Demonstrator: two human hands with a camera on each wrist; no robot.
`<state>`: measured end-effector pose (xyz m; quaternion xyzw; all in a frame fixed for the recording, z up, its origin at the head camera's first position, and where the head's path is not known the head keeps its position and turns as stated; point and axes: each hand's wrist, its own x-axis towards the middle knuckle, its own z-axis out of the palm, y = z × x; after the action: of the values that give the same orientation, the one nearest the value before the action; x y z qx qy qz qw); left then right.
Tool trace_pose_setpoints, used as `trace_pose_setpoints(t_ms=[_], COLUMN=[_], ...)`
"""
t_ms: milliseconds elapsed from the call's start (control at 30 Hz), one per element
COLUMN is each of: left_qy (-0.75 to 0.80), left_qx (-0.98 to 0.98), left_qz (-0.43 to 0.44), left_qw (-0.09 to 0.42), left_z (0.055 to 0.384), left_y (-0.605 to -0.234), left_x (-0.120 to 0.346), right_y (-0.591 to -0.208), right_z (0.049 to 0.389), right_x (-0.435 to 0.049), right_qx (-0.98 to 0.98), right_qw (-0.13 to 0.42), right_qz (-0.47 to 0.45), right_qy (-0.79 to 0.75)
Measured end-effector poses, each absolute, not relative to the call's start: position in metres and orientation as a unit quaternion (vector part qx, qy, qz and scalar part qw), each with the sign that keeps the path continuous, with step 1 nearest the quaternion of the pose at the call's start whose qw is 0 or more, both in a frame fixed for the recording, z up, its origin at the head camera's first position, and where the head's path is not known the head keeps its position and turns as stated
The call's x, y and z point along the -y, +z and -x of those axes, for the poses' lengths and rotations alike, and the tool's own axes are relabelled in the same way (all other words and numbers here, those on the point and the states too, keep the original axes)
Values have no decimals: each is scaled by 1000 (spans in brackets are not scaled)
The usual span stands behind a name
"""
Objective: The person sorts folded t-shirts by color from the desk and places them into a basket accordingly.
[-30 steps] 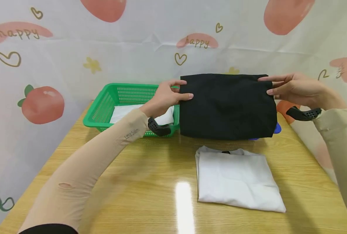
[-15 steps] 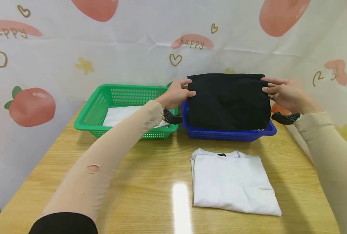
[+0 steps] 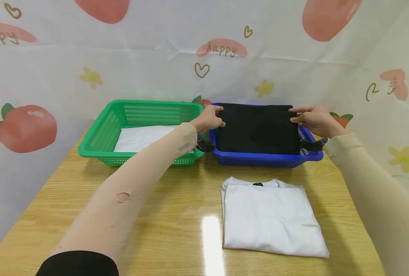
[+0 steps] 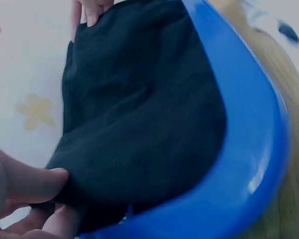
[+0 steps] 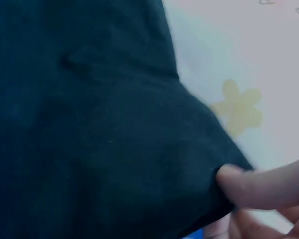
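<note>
A folded black cloth (image 3: 257,130), perhaps a garment, lies tilted within the blue basket (image 3: 256,160), its far edge raised by both hands. My left hand (image 3: 207,118) pinches its far left corner between thumb and fingers. At the far right corner, my right hand (image 3: 314,119) pinches the fabric the same way. In the left wrist view the cloth (image 4: 144,104) spreads down inside the blue rim (image 4: 254,149). The right wrist view has the thumb (image 5: 259,186) pressed on the cloth's corner. How far the cloth's underside rests on the basket floor is hidden.
To the left stands a green basket (image 3: 156,102) with a folded white cloth (image 3: 142,137) in it. A folded white shirt (image 3: 273,220) lies on the wooden table (image 3: 170,230) in front of the blue basket. A printed curtain (image 3: 138,50) hangs right behind the baskets.
Both hands have lowered the black cloth from above the blue basket into it, moving the right hand leftward. The basket's rim, mostly covered before, now shows. The view has shifted slightly.
</note>
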<state>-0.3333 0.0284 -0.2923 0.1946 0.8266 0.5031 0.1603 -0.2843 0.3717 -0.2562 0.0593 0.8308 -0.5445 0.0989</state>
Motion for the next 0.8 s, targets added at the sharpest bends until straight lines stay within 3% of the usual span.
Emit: trace_pose_setpoints(t_ms=[267, 533, 700, 800], left_qy=[454, 495, 529, 544], left_qx=[-831, -822, -788, -770], left_qz=[-236, -250, -291, -305], left_qw=[219, 128, 122, 134], left_z=[323, 256, 212, 196], left_y=[-276, -272, -285, -296], left_x=[-20, 17, 42, 49], right_y=[-265, -259, -262, -265], right_z=[286, 242, 198, 173], right_x=[-363, -352, -358, -363], right_qx=[-892, -943, -939, -923], right_qw=[105, 48, -24, -40], right_qz=[-32, 31, 38, 51], right_qy=[-439, -327, -341, -379])
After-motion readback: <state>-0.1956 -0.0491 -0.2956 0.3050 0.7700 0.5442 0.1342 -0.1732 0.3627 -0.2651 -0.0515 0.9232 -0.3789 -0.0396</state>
